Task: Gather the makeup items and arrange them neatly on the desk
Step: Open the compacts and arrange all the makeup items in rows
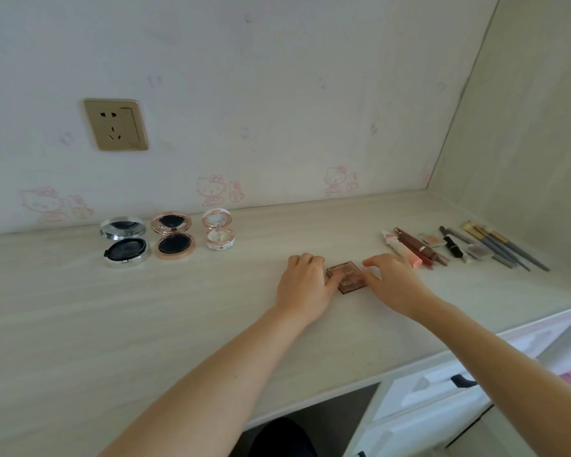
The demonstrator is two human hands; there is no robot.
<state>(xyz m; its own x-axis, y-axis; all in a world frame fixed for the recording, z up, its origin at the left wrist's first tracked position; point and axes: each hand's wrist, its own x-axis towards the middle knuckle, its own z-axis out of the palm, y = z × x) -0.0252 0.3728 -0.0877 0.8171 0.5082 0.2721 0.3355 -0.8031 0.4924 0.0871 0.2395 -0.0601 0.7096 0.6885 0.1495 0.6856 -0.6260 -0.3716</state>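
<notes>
Brown palette (347,277) is lying mid-tabletop (145,308), with the left hand (305,280) and right hand (393,282) pinching its sides. Farther back, three open compacts (170,235) are sitting along the rear edge, and brushes (505,245) are lying toward the right rear corner.

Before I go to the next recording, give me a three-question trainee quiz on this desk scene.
1. True or false: both hands touch the brown square palette.
2. How many round compacts stand open by the wall? A two, B three, C four.
3. Fill in: the brushes lie at the desk's far ____ end.

Key: 1 true: left hand and right hand flank it. 2 B: silver compact, rose-gold compact, white compact. 3 right.
</notes>
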